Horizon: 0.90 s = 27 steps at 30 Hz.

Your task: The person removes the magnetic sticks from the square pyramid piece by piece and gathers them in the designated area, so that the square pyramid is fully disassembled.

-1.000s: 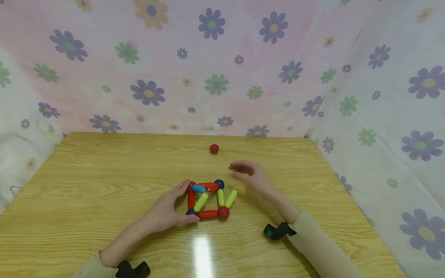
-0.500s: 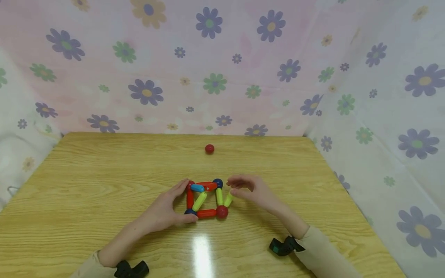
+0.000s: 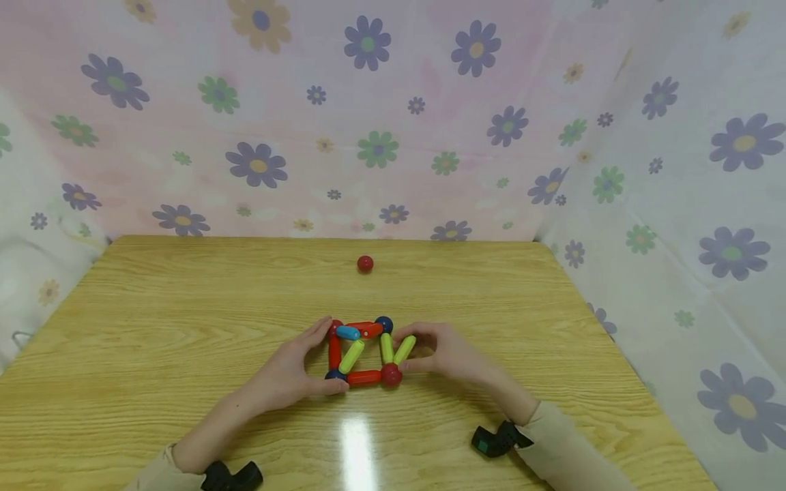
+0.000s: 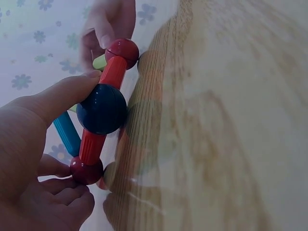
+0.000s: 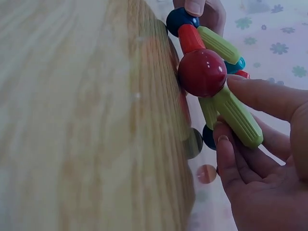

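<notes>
A square ball-and-stick frame (image 3: 365, 378) lies on the table, with balls at its corners. My left hand (image 3: 285, 375) grips its left side, thumb at the front blue ball (image 4: 102, 109) and fingers at the back red ball (image 4: 86, 170). My right hand (image 3: 454, 351) is at the right side; its thumb meets the front red ball (image 5: 202, 73) where a slanting yellow-green stick (image 5: 238, 117) joins, and its fingers bend behind that stick. Another yellow-green stick (image 3: 352, 356) and a light-blue stick (image 3: 348, 333) rise from the left corners. A blue ball (image 3: 383, 324) forms the back right corner.
A loose red ball (image 3: 365, 264) sits farther back on the wooden table (image 3: 215, 293). Flowered cloth (image 3: 381, 184) hangs behind and beside the table. Black wrist devices (image 3: 500, 438) are on both forearms.
My right hand has come down and left from beyond the frame to the slanting yellow-green stick at its right corner. My left hand has kept its grip on the left side.
</notes>
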{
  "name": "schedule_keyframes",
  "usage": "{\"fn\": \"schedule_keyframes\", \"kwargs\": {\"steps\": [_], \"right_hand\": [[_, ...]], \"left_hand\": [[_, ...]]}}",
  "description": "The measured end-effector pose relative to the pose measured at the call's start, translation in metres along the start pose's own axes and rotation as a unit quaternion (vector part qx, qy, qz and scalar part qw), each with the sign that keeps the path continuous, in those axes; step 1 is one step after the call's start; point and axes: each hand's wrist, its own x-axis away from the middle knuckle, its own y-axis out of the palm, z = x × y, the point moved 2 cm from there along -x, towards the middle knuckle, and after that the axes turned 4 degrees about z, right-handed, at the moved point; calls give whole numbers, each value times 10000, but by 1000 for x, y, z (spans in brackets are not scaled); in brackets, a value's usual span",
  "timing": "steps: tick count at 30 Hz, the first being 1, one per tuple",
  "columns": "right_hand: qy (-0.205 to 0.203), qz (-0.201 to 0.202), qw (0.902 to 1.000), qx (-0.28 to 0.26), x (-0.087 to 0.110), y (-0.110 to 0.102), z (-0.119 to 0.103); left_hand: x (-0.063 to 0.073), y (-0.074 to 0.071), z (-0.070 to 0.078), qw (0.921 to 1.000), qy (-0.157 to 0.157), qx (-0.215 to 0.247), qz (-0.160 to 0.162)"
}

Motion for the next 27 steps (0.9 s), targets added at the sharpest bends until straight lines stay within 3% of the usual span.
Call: {"fn": "schedule_keyframes", "kwargs": {"steps": [5, 27], "right_hand": [[45, -14, 9998, -213, -2, 3, 5], [323, 9, 9994, -120, -2, 3, 11]], "left_hand": [[0, 0, 0, 10000, -41, 52, -11], [0, 1, 0, 10000, -34, 28, -18]]}}
